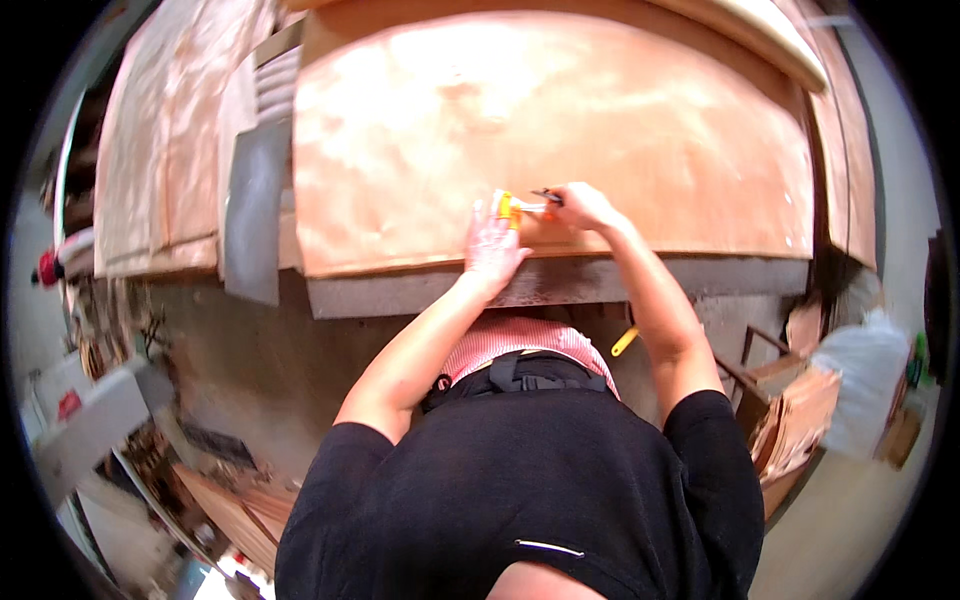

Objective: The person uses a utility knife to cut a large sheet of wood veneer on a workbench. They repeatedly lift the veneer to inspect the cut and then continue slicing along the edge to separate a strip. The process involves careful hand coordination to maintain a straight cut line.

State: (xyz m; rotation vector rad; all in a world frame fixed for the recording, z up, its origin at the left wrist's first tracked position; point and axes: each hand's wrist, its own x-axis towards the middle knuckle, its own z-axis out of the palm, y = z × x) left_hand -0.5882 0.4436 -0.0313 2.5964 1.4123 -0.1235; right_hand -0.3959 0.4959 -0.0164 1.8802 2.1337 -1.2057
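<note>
A large, glossy sheet of orange-tan wood veneer [640, 150] covers the bench in front of me. Near its front edge my left hand [490, 245] lies on the sheet, fingers stretched forward. A small yellow piece [510, 210] shows against those fingers; its kind is unclear. To the right, my right hand [583, 207] is closed around a small hand tool [546, 196] with a dark end and an orange part. Its exact kind is blurred. Between the hands, a short whitish strip [532, 207] shows beside the tool.
A grey plate [255, 210] hangs at the sheet's left side, beside another veneer stack [170, 150]. A rolled edge [760, 40] runs along the far right. Below the grey bench edge [400, 293] hangs a yellow handle [625, 342]. Veneer offcuts [795, 425] stand at right.
</note>
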